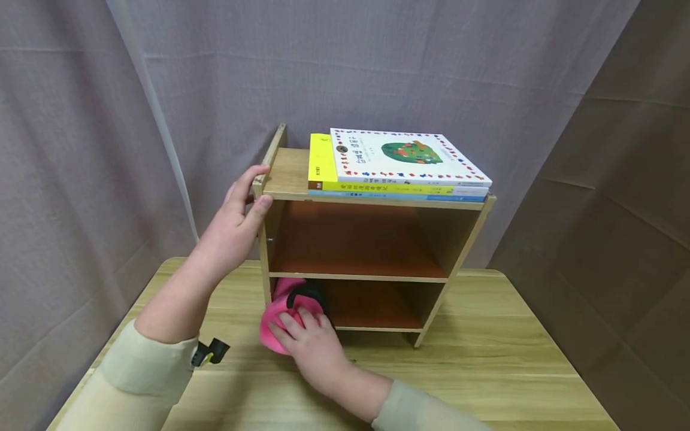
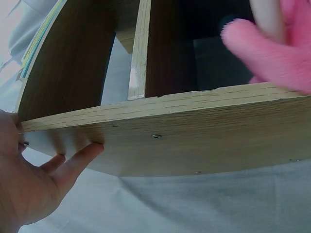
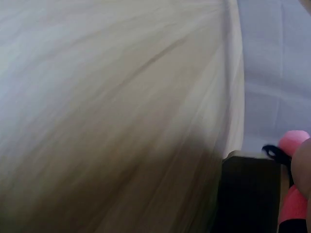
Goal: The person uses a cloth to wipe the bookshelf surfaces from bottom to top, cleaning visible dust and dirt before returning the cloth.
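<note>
A small wooden shelf [image 1: 358, 278] stands on the table. My left hand [image 1: 233, 224] grips its upper left side panel, the thumb at the front edge; the left wrist view shows fingers [image 2: 80, 162] against the panel's outer face. My right hand [image 1: 318, 353] holds a pink plush item with black parts [image 1: 272, 326] at the left end of the lowest compartment, part of it inside and part sticking out in front. The fingers sink into the soft pink side. Its fuzzy pink part [image 2: 262, 56] also shows in the left wrist view; its full shape is hidden.
Several books lie stacked on the shelf's top board, a white picture book [image 1: 409, 157] uppermost over a yellow one [image 1: 321, 158]. The wooden table [image 1: 485, 359] extends around the shelf. A grey curtain [image 1: 345, 66] hangs behind, and a darker curtain [image 1: 614, 197] on the right.
</note>
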{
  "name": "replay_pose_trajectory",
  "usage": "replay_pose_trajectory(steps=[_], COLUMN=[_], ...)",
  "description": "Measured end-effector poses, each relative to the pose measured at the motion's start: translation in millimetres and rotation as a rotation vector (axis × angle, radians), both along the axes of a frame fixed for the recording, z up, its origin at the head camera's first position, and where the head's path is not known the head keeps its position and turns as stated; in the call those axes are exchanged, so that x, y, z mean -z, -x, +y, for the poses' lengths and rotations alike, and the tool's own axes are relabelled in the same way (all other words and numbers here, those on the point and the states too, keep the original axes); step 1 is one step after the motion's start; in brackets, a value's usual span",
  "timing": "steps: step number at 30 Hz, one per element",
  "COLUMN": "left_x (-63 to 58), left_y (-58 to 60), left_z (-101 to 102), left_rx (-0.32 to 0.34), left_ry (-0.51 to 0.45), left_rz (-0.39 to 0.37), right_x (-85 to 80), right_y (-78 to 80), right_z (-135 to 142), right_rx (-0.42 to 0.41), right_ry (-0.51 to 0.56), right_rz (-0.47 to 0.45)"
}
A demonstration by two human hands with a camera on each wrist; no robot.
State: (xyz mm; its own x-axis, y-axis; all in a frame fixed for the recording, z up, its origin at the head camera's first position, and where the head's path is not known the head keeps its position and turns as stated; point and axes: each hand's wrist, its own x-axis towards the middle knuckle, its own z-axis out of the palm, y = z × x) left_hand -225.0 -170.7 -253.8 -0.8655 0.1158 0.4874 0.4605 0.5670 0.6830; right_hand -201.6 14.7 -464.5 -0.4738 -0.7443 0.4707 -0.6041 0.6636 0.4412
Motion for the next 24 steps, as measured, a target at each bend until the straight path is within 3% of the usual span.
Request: replay_pose_trajectory(steps=[6,15,24], left_x=[-0.3,0.3,0.6], left_y=[0.0,-0.5,0.4], left_z=[0,0,0], left_rx=[0.000,-0.008,-0.003], left_ry=[0.003,0.009,0.002], left_rz=[-0.003,-0.012,0.004], right_x=[-1.2,-0.1,-6.6], right_y=[6.6,6.0,13.3], right_z=[8,10,18], right_rx=[-0.023,-0.050,-0.113], right_ry=[-0.053,0.034,0.019], right_rz=[-0.018,-0.152,-0.180])
